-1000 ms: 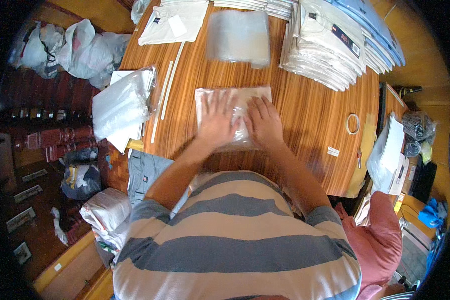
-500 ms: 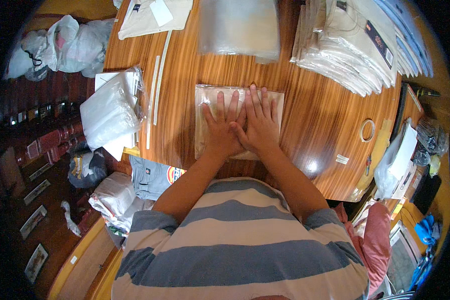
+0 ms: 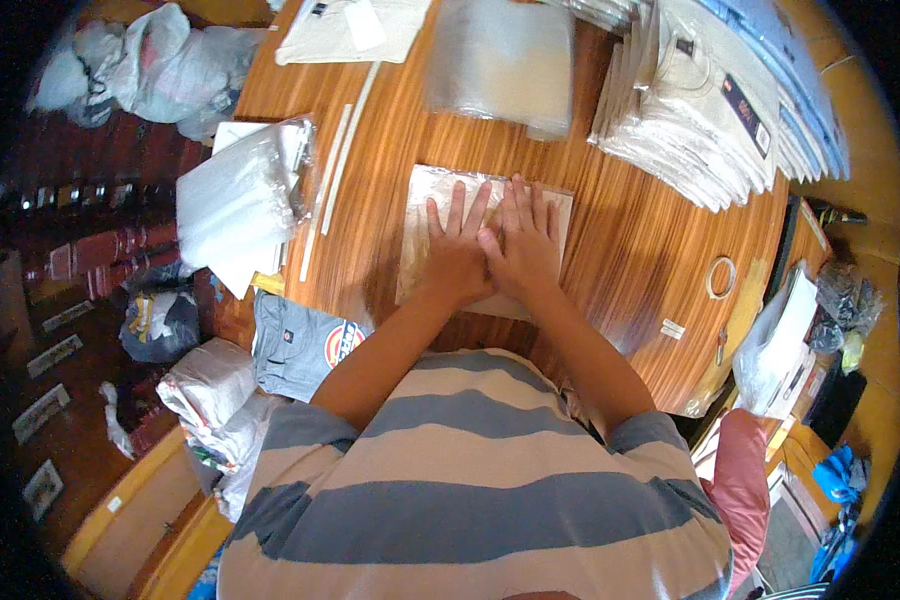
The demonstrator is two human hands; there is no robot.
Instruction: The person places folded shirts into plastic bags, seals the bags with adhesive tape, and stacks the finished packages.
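A flat, beige packet in clear plastic [image 3: 416,215] lies on the wooden table in front of me. Both of my hands press down on it with the palms flat. My left hand [image 3: 458,257] has its fingers stretched out and spread. Beside it, my right hand [image 3: 523,247] also lies with fingers extended, its thumb crossing over the left hand's edge. Their palms hide the packet's middle; what is folded inside I cannot make out clearly.
Beyond the packet lies a stack of clear plastic bags [image 3: 502,65]. Bagged beige garments [image 3: 685,110] are piled at the far right, and more plastic sleeves [image 3: 238,205] lie at the left. A tape roll [image 3: 720,277] rests on the right. A grey garment [image 3: 295,345] sits below the left edge.
The whole view has turned slightly and shifted. My hands stay flat on the packet, with the right thumb a little higher over the left hand.
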